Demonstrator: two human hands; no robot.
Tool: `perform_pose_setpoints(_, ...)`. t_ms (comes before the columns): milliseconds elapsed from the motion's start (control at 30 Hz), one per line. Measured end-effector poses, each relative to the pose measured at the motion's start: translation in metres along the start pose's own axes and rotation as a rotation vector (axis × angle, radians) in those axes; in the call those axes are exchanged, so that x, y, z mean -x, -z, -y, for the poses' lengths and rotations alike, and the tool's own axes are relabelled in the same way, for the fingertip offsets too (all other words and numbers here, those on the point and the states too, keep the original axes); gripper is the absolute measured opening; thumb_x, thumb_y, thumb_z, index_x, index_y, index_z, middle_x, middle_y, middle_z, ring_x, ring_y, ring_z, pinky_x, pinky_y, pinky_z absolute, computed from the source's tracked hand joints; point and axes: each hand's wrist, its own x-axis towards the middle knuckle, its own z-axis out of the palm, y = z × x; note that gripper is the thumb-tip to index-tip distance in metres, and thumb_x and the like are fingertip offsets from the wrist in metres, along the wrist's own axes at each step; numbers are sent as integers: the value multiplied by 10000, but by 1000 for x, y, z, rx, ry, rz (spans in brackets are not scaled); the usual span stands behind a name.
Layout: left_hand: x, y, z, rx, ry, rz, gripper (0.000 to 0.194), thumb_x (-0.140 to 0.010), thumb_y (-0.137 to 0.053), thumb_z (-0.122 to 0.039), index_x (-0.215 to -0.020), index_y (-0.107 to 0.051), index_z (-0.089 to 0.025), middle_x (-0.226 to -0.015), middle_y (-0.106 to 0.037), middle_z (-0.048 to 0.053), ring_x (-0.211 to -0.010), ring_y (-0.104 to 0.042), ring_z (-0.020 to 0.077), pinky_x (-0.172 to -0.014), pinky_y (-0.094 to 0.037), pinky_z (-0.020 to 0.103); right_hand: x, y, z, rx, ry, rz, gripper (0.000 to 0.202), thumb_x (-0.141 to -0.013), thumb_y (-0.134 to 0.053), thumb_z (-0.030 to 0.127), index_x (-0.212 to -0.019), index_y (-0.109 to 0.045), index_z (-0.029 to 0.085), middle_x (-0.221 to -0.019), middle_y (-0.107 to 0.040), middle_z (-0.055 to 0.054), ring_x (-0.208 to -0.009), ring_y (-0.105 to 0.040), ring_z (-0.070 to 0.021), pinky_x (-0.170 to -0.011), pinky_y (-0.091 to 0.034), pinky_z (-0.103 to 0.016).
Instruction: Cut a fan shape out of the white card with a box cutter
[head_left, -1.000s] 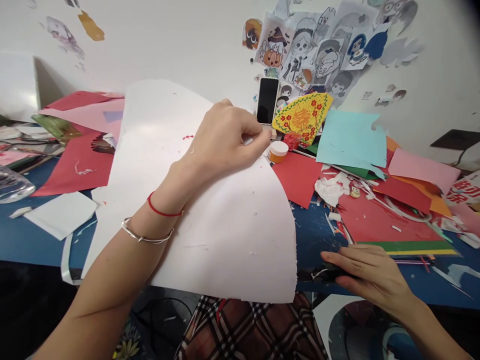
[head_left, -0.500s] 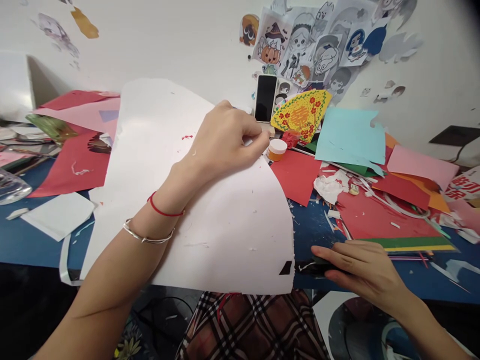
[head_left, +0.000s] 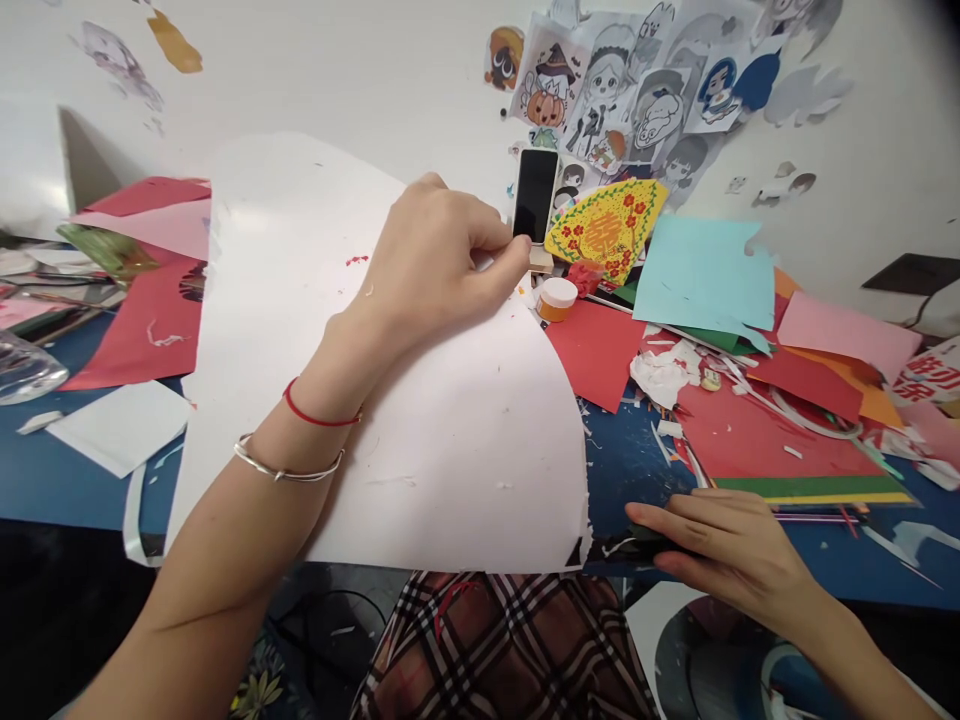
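A large white sheet with a curved right edge [head_left: 465, 450] covers the middle of the blue table and overhangs its front edge. My left hand [head_left: 442, 255] is closed at the sheet's upper right edge, thumb against the fingers, pinching the sheet there; the exact contact is partly hidden. Near the table's front edge, right of the sheet, my right hand [head_left: 720, 540] has its thumb and fingers around a dark object [head_left: 630, 545] that I cannot make out clearly. A small black patch [head_left: 574, 553] shows at the sheet's lower right corner.
Behind stand a phone [head_left: 535, 195], a yellow decorated fan-shaped piece [head_left: 607, 230] and a white-lidded jar [head_left: 556, 299]. Light-blue paper [head_left: 705, 270], red sheets [head_left: 772, 440] and scraps lie at right. A white paper piece [head_left: 120, 428] and red paper [head_left: 150, 330] are at left.
The white sheet has shifted and turned slightly, with its top moving left and up. My left hand has moved left with it. The black patch at the corner shows less. My right hand has barely moved.
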Motion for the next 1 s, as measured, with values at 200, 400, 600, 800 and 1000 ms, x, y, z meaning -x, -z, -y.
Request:
perform_pose_setpoints(200, -2, 6, 3, -35, 58, 15, 411, -787, -424, -212, -391, -323, -259, -446, -189, -40, -492, -219, 117, -672, -328, 288, 5, -7, 1, 27, 8, 19, 282, -964, -432, 295, -1230, -492, 224, -627, -503, 40, -499, -415, -105, -494, -284, -245)
perform_pose_setpoints(400, -7, 13, 14, -89, 133, 32, 400, -796, -429, -223, -399, -387, -265, -455, -187, -42, -500, -220, 118, -673, -322, 279, 19, -9, -26, 287, -75, -1, 330, -949, -463, 275, -1270, -530, 235, -609, -541, 29, -500, -474, -113, -506, -306, -252)
perform_pose_setpoints(600, -14, 18, 26, -121, 141, 67, 383, -797, -397, -219, -429, -500, -244, -443, -266, -39, -490, -226, 104, -677, -315, 277, 12, 0, -53, 295, -645, -172, 409, -894, -473, 488, -1210, -620, 273, -773, -685, -34, -524, -564, -154, -433, -313, -248)
perform_pose_setpoints(800, -21, 27, 20, -167, 128, 26, 405, -806, -400, -225, -403, -428, -203, -449, -324, -51, -464, -216, 90, -702, -331, 290, -55, 6, 0, -678, -989, -267, 479, -669, -677, 511, -1010, -661, 176, -781, -649, -36, -419, -436, -98, -354, -328, -236)
perform_pose_setpoints(1000, -46, 50, 3, -254, 218, -152, 432, -830, -377, -230, -398, -374, -210, -440, -271, -50, -468, -210, 102, -731, -327, 302, -101, 7, 31, -1096, -1034, -310, 398, -662, -693, 524, -620, -488, 186, -371, -378, 74, -322, -266, -49, -354, -235, -209)
